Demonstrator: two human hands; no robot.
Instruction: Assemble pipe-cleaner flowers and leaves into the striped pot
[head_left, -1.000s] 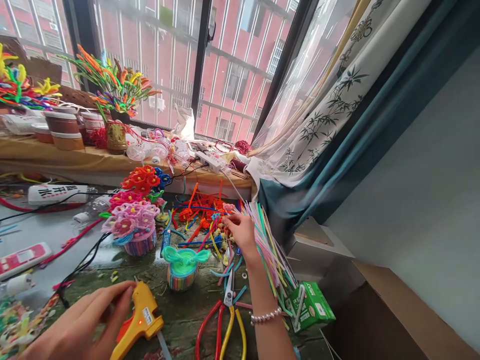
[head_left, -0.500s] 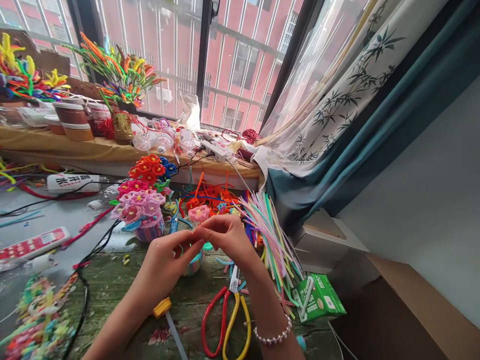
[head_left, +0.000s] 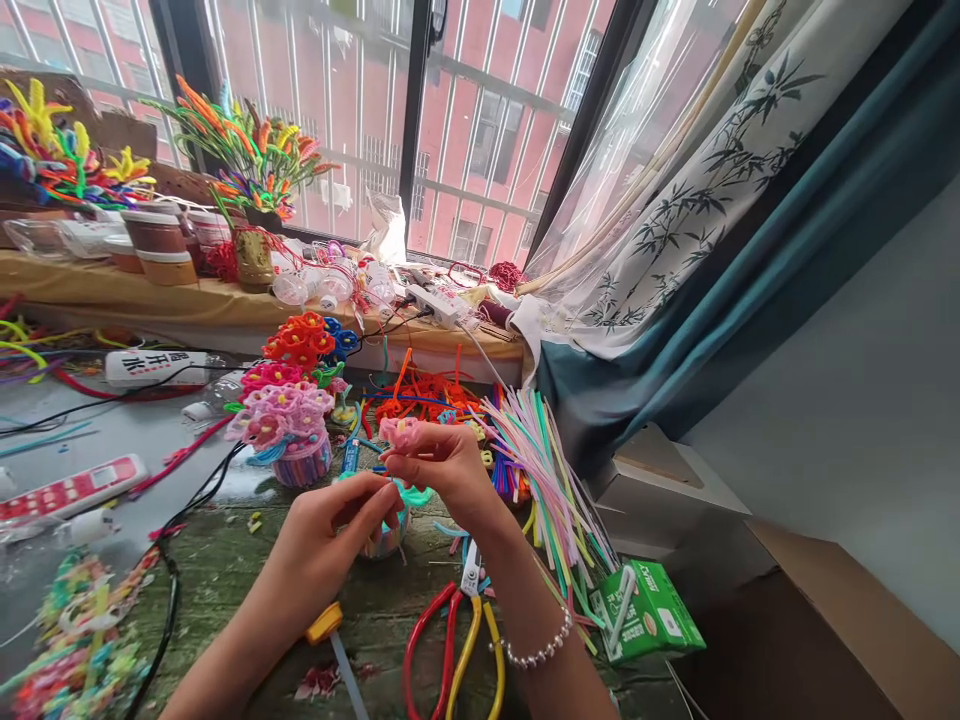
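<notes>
My right hand (head_left: 442,475) pinches a small pink pipe-cleaner flower (head_left: 399,432) at its fingertips. My left hand (head_left: 330,535) comes up from below, its fingertips closed against the flower's lower end, where any stem is hidden. Just behind my hands stands a striped pot with a teal pipe-cleaner top (head_left: 390,525), partly covered by them. Below my left wrist, only the yellow end of a hot glue gun (head_left: 324,622) shows, with its glue stick (head_left: 349,675). Red-and-yellow-handled scissors (head_left: 450,640) lie under my right forearm, which wears a pearl bracelet (head_left: 536,645).
A fan of pastel pipe cleaners (head_left: 544,480) and a green carton (head_left: 649,612) lie to the right. Pink and red pipe-cleaner flowers in a striped pot (head_left: 289,420) stand left, before a tangle of orange pipe cleaners (head_left: 427,395). A cardboard box (head_left: 817,630) sits lower right.
My left hand has let go of the glue gun and joined my right at the pink flower. The flower has come up off the pile, and the view has shifted slightly.
</notes>
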